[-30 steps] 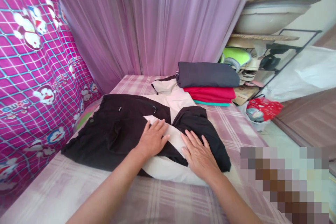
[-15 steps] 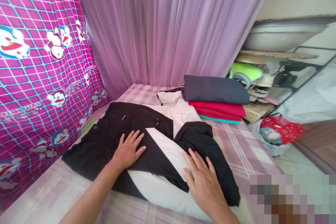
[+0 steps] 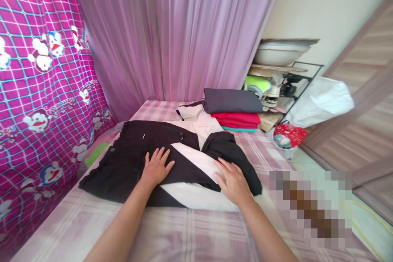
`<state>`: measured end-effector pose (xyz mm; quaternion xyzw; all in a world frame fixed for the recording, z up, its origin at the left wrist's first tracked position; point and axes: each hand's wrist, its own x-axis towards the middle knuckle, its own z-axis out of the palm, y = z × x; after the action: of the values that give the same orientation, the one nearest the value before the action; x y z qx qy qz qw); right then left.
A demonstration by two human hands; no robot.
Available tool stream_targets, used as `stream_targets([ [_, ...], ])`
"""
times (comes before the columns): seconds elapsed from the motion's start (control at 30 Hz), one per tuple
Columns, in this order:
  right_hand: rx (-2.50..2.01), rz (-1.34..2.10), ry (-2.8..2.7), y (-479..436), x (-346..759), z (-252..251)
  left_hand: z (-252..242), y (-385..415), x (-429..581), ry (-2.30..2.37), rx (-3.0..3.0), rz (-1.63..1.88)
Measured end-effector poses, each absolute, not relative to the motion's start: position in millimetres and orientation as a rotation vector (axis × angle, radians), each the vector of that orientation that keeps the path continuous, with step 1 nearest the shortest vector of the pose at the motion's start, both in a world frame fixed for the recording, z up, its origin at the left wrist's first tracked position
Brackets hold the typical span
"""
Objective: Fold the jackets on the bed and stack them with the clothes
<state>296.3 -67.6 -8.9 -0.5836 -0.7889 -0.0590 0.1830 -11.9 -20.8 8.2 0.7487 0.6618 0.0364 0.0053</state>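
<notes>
Black-and-white cloth: a jacket (image 3: 144, 151) lies flat on the bed (image 3: 190, 233), mid-sheet, partly folded. Its long axis runs left to right across the bed, and a white end points away toward the stack of folded clothes (image 3: 233, 108), which it touches.

Left hand (image 3: 156, 168): palm down on the black panel, fingers spread, gripping nothing. Right hand (image 3: 235, 182): flat on the black-and-white part near the right edge, fingers loosely together, also gripping nothing.

Judgement: light, soft and limp, so it will sag and crease if lifted by one point. The best hold is at an edge or corner with both hands.

Behind: purple curtain (image 3: 172, 28).
</notes>
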Motion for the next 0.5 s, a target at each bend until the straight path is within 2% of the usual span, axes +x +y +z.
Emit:
stream_targets([
  [0.33,-1.863,-0.016,-2.213,-77.0,286.0,25.7,14.1,-18.2,-9.4,2.074,2.310,0.047],
  [0.5,-1.885,-0.101,-2.090,-68.7,240.9,57.8,15.3,-20.4,-8.4,2.083,2.313,0.052],
])
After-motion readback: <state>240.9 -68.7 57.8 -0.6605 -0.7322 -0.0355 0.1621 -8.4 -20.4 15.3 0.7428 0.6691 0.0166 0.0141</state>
